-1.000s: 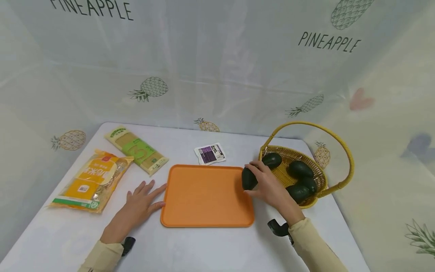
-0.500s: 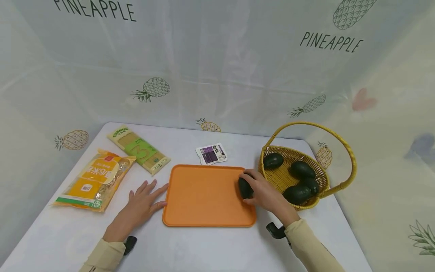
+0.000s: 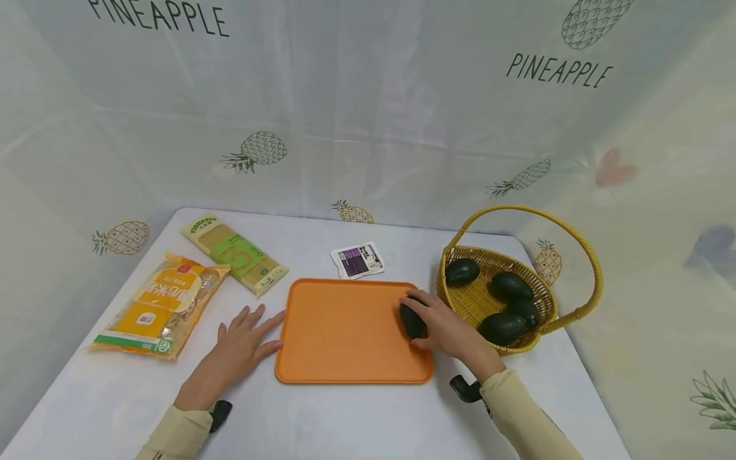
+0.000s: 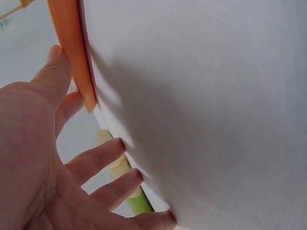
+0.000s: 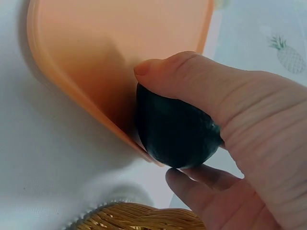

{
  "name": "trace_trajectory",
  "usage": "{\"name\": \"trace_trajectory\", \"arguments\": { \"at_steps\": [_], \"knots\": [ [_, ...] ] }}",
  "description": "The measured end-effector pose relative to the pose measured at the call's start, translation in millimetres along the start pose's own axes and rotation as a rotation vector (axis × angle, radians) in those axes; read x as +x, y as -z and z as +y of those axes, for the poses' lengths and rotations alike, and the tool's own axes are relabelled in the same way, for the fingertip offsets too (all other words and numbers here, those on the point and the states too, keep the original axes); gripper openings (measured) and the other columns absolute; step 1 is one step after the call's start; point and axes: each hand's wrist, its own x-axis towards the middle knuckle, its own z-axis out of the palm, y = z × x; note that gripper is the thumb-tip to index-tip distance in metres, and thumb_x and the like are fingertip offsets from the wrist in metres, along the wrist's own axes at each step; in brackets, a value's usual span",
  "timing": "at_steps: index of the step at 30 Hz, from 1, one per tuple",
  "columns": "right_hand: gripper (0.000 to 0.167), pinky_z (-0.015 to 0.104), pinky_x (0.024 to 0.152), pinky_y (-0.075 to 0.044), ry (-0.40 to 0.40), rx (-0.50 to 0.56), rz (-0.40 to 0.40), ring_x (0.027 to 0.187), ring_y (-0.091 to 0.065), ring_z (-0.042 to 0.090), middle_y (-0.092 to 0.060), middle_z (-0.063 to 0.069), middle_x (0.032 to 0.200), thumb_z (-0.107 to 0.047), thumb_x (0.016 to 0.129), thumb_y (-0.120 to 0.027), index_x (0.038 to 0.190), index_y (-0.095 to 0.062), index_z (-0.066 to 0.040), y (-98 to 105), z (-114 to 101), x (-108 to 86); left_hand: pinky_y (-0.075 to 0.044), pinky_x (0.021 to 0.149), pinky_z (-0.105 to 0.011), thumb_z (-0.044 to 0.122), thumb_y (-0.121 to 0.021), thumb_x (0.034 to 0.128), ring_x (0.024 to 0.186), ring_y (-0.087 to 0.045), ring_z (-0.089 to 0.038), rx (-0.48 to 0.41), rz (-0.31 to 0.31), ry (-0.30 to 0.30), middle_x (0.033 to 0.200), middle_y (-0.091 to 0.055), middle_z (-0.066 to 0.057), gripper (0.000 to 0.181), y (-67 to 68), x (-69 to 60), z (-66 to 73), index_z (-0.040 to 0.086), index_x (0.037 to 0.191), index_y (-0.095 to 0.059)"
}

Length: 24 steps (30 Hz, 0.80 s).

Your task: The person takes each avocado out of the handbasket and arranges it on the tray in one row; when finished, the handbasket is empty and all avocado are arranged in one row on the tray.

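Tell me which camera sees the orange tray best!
The head camera: nearly the whole tray shows, with a bit hidden by the right hand. The left wrist view has just an edge strip; the right wrist view, a bigger part, cut off.

The tray looks like smooth moulded plastic, mostly matt. At its 3 o'clock edge, the avocado has smooth, dimly shining skin. Farther out at 3 o'clock, the basket is a rough, ridged weave; the other avocados there carry glossy highlights. The sachet at 12 o'clock, pack at 10 and bag at 9 look like plastic film, the bag shiny and crinkled. The counter is matt, the sleeves matt cloth, the backdrop a creased, faintly glossy sheet.
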Motion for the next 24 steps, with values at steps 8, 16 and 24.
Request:
{"name": "trace_trajectory", "arguments": {
  "at_steps": [8,16,24],
  "knots": [
    [0.087,0.059,0.116,-0.052,-0.002,-0.006,-0.013,0.153,-0.045,0.043,-0.037,0.018,0.172,-0.028,0.086,-0.093,0.161,-0.050,-0.015,0.1,-1.3,-0.2,-0.025,0.110,-0.092,0.049,-0.065,0.1037,0.153,-0.031,-0.063,-0.004,0.001,0.001,0.165,-0.043,-0.031,0.063,0.5,-0.1,0.7,0.022,0.159,-0.053],
    [0.084,0.058,0.111,-0.056,0.018,-0.043,-0.001,0.152,-0.046,0.044,-0.037,0.019,0.171,-0.034,0.086,-0.093,0.158,-0.054,-0.015,0.4,-3.3,0.0,-0.024,0.110,-0.092,0.050,-0.065,0.1035,0.153,-0.031,-0.063,-0.004,0.016,-0.005,0.165,-0.044,-0.031,0.063,0.0,-0.9,0.5,0.024,0.159,-0.053],
    [0.082,0.059,0.113,-0.054,0.016,-0.053,0.014,0.152,-0.045,0.045,-0.038,0.020,0.171,-0.035,0.089,-0.090,0.158,-0.053,-0.014,1.7,-4.8,-0.6,-0.025,0.110,-0.092,0.050,-0.065,0.1035,0.153,-0.032,-0.063,0.000,0.016,-0.006,0.165,-0.043,-0.031,0.063,-0.6,-0.6,-0.5,0.024,0.159,-0.053]
  ]
}}
